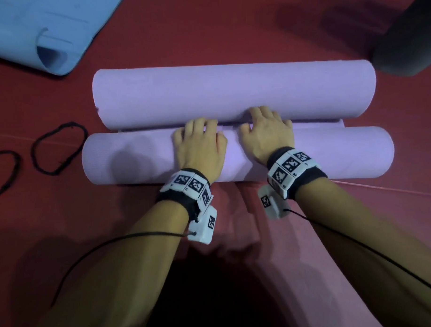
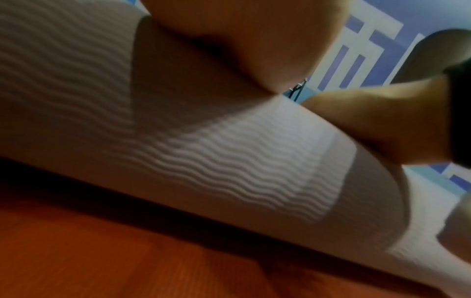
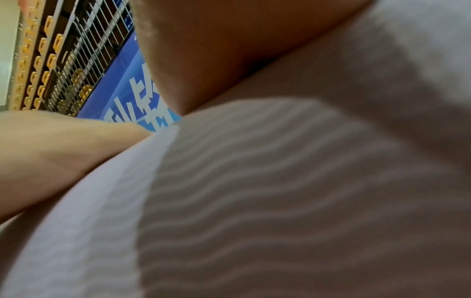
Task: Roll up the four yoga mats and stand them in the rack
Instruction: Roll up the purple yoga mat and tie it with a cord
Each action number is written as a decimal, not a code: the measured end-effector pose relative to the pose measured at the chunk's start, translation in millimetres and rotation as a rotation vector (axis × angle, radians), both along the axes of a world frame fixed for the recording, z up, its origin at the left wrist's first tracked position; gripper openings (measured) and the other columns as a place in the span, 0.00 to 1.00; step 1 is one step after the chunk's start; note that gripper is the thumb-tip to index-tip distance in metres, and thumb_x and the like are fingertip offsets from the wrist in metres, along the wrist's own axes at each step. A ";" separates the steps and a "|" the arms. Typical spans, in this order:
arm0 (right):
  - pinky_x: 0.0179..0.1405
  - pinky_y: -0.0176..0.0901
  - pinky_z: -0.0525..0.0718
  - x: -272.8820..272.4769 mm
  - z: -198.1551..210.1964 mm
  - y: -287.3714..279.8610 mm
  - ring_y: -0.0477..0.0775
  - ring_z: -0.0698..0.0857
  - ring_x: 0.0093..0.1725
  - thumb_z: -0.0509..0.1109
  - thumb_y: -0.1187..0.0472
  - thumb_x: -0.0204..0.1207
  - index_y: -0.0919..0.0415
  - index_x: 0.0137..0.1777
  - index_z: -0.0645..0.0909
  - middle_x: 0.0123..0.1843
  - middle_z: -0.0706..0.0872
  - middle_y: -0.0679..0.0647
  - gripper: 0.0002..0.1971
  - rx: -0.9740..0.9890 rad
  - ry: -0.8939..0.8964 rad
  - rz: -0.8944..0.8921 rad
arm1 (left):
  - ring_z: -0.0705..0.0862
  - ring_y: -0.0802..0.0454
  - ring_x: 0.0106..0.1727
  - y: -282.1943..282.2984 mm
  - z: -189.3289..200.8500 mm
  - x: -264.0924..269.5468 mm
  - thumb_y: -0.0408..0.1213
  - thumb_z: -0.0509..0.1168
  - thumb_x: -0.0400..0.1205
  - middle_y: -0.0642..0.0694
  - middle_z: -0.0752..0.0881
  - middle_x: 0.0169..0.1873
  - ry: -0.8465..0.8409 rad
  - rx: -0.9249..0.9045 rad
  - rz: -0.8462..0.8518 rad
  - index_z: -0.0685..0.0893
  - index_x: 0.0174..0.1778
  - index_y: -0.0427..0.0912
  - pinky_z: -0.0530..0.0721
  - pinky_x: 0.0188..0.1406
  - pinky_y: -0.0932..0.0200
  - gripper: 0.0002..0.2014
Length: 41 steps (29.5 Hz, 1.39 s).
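A pale purple yoga mat lies across the red floor in the head view, wound into a near roll (image 1: 126,161) and a far roll (image 1: 231,91) with a thin flat strip between them. My left hand (image 1: 199,144) and right hand (image 1: 264,134) sit side by side on the middle of the near roll. Their fingers curl over its top into the gap by the far roll. The left wrist view shows my palm (image 2: 242,40) pressed on the ribbed mat (image 2: 229,161). In the right wrist view my palm (image 3: 229,50) also lies on the mat (image 3: 254,201).
A light blue mat (image 1: 34,35), partly curled, lies at the far left. A dark grey rolled shape (image 1: 405,39) is at the far right. Two black elastic loops (image 1: 60,149) (image 1: 4,170) lie on the floor to the left. A wire grid rack (image 3: 63,60) stands beyond.
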State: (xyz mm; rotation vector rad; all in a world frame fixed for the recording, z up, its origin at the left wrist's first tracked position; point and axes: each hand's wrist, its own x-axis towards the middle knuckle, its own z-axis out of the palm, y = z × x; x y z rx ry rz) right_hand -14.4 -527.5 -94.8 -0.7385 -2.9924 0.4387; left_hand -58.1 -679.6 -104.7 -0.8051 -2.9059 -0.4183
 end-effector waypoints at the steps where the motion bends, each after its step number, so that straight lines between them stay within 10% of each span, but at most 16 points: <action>1: 0.70 0.61 0.68 -0.6 -0.7 1.6 0.57 0.71 0.76 0.56 0.51 0.81 0.55 0.73 0.73 0.77 0.74 0.52 0.22 -0.015 0.011 0.020 | 0.81 0.42 0.59 0.6 -3.1 2.8 0.48 0.48 0.84 0.46 0.86 0.56 0.011 -0.051 0.002 0.86 0.59 0.46 0.72 0.61 0.43 0.22; 4: 0.76 0.60 0.61 2.5 -5.6 1.1 0.55 0.66 0.82 0.54 0.50 0.82 0.55 0.80 0.71 0.85 0.67 0.51 0.26 0.007 0.065 0.060 | 0.84 0.40 0.52 7.7 -7.4 -4.8 0.48 0.50 0.84 0.45 0.88 0.50 0.009 -0.100 0.033 0.88 0.52 0.46 0.72 0.57 0.43 0.21; 8: 0.71 0.64 0.65 12.4 -16.7 -10.0 0.58 0.79 0.68 0.52 0.51 0.82 0.56 0.61 0.84 0.69 0.84 0.51 0.21 0.185 0.219 0.026 | 0.84 0.37 0.51 18.9 -1.0 -28.6 0.52 0.46 0.82 0.41 0.88 0.47 -0.006 -0.046 0.025 0.87 0.50 0.44 0.75 0.50 0.43 0.25; 14: 0.66 0.58 0.69 15.5 -18.2 0.6 0.57 0.83 0.63 0.53 0.44 0.86 0.54 0.65 0.83 0.67 0.85 0.48 0.22 0.179 0.254 0.174 | 0.66 0.42 0.78 27.4 3.4 -52.7 0.53 0.47 0.85 0.47 0.71 0.77 -0.032 -0.088 -0.066 0.72 0.76 0.47 0.67 0.70 0.40 0.26; 19: 0.62 0.55 0.70 5.4 -11.6 15.8 0.61 0.82 0.61 0.51 0.40 0.84 0.54 0.62 0.82 0.61 0.86 0.51 0.25 0.116 0.229 0.218 | 0.79 0.46 0.69 12.2 1.6 -33.0 0.57 0.48 0.82 0.49 0.85 0.66 -0.008 0.123 -0.206 0.82 0.69 0.47 0.67 0.69 0.44 0.29; 23: 0.63 0.56 0.69 -6.9 -4.5 14.9 0.60 0.81 0.64 0.44 0.39 0.82 0.51 0.61 0.83 0.61 0.87 0.50 0.29 0.123 0.090 0.209 | 0.68 0.46 0.78 -3.1 6.3 -22.7 0.78 0.56 0.68 0.48 0.72 0.78 -0.070 -0.185 -0.272 0.67 0.81 0.51 0.59 0.77 0.39 0.49; 26: 0.66 0.60 0.68 -17.5 2.6 13.1 0.61 0.81 0.65 0.44 0.38 0.86 0.48 0.63 0.83 0.64 0.87 0.50 0.27 0.112 -0.062 0.174 | 0.67 0.43 0.76 6.9 19.4 -30.5 0.71 0.76 0.56 0.46 0.68 0.77 -0.141 -0.434 -0.275 0.57 0.83 0.55 0.61 0.75 0.40 0.61; 33: 0.64 0.60 0.71 12.2 14.1 2.2 0.61 0.82 0.65 0.46 0.40 0.87 0.49 0.60 0.84 0.63 0.88 0.52 0.26 0.005 -0.169 0.174 | 0.79 0.44 0.64 4.9 34.5 -9.7 0.66 0.80 0.52 0.52 0.79 0.67 -0.146 -0.560 -0.320 0.62 0.80 0.57 0.69 0.59 0.45 0.59; 41: 0.71 0.62 0.69 64.5 10.4 -32.5 0.57 0.81 0.65 0.38 0.44 0.80 0.50 0.59 0.82 0.62 0.86 0.48 0.30 0.053 -0.135 0.118 | 0.73 0.42 0.68 -6.9 39.5 5.1 0.69 0.80 0.50 0.52 0.77 0.67 -0.465 -0.533 -0.388 0.65 0.77 0.61 0.68 0.62 0.38 0.58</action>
